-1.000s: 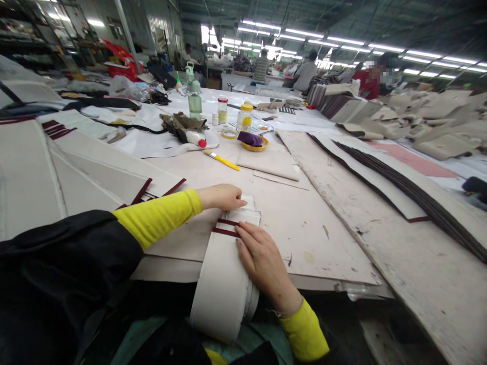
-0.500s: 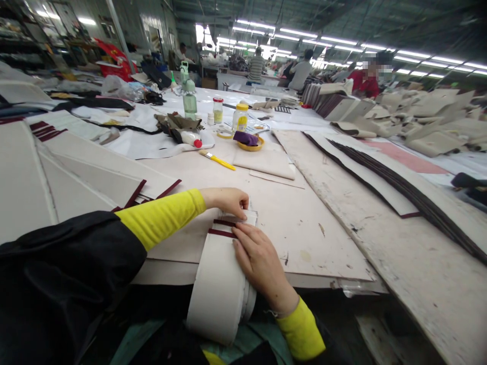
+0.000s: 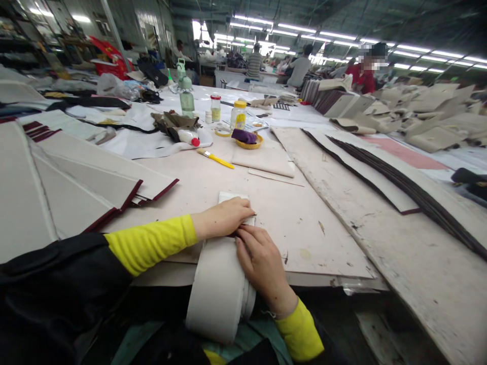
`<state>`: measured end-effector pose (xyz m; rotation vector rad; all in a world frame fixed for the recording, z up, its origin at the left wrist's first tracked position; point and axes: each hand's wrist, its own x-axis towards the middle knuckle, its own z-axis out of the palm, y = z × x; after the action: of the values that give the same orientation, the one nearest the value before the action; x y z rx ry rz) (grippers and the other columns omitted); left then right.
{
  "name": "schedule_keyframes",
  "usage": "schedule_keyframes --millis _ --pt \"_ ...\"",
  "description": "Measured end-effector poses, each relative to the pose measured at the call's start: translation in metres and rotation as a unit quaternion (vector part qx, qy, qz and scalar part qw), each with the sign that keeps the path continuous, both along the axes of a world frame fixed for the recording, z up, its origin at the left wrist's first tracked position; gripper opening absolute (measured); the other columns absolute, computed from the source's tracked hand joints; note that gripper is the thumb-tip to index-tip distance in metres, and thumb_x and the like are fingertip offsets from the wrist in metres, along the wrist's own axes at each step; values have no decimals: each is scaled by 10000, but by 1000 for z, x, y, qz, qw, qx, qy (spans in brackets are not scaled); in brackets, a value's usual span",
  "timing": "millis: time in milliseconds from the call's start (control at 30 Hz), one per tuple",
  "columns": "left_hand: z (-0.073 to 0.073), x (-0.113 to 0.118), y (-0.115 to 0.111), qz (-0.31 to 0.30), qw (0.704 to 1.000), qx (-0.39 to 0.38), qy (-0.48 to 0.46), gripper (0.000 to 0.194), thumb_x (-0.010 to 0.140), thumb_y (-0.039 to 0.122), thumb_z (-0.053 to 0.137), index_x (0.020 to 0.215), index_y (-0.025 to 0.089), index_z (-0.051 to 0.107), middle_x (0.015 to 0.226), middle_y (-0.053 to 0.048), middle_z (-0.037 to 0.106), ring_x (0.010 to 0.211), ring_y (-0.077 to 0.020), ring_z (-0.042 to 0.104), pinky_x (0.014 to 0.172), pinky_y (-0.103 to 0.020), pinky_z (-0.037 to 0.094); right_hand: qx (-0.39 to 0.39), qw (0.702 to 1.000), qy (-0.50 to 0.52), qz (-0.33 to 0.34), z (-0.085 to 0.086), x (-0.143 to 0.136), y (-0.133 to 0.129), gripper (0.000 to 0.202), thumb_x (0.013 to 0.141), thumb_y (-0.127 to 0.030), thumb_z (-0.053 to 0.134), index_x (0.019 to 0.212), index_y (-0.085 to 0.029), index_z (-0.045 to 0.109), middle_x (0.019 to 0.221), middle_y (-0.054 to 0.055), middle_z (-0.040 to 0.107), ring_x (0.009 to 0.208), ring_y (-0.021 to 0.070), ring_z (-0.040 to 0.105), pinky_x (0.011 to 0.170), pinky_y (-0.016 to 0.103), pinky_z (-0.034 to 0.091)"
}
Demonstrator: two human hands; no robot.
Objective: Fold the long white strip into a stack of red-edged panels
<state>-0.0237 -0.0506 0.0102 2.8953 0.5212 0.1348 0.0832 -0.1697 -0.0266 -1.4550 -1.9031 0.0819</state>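
Observation:
A small stack of cream panels (image 3: 215,289) lies in front of me, its near end curving down over the table edge towards my lap. My left hand (image 3: 226,215) lies across the far part of the stack, its fingers bent and pressed together at the right side. My right hand (image 3: 263,261) grips the right edge of the stack, thumb along the side. The fingertips of both hands nearly meet over a dark red edge strip, which is mostly covered. A pale end of the panels (image 3: 231,196) shows beyond my left hand.
Fanned panels with dark red edges (image 3: 125,197) lie at left. Ahead are a yellow brush (image 3: 218,160), a yellow basket (image 3: 251,145) with purple cloth, jars (image 3: 238,115) and a green bottle (image 3: 186,99). Dark-edged strips (image 3: 380,172) lie at right. Other people sit farther back.
My left hand has come nearer and lies across the stack, covering the dark red strips that showed before. My right hand has barely moved.

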Motion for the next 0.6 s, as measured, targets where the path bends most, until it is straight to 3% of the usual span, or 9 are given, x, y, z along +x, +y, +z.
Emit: schedule_keyframes --millis 133,367,467,600 --pt "-3 -3 -6 -22 999 40 3 223 833 140 472 1042 124 547 1000 -81 528 957 -182 467 856 -266 359 6 1000 8 -7 -1 0 -1 227 848 -172 435 1025 -172 578 1002 80 609 976 198 521 876 364 445" --pt "5 1 -14 -40 992 96 67 182 867 141 437 984 123 575 952 -84 556 891 -194 460 801 -287 343 4 1000 9 -22 -2 -1 -1 210 846 -144 406 990 -169 557 954 85 603 937 199 523 852 355 445" --pt "1 0 -13 -31 995 78 47 194 868 155 437 993 133 585 952 -81 554 890 -194 461 803 -288 349 -8 999 18 -35 -2 0 0 177 845 -153 403 949 -184 543 921 82 598 905 201 528 816 363 454" --pt "-8 -10 -7 28 999 29 -37 231 891 218 416 1042 169 584 954 -62 547 911 -181 473 814 -285 365 -16 999 17 -26 1 1 3 138 846 -157 407 890 -196 532 884 67 590 887 198 526 800 359 449"
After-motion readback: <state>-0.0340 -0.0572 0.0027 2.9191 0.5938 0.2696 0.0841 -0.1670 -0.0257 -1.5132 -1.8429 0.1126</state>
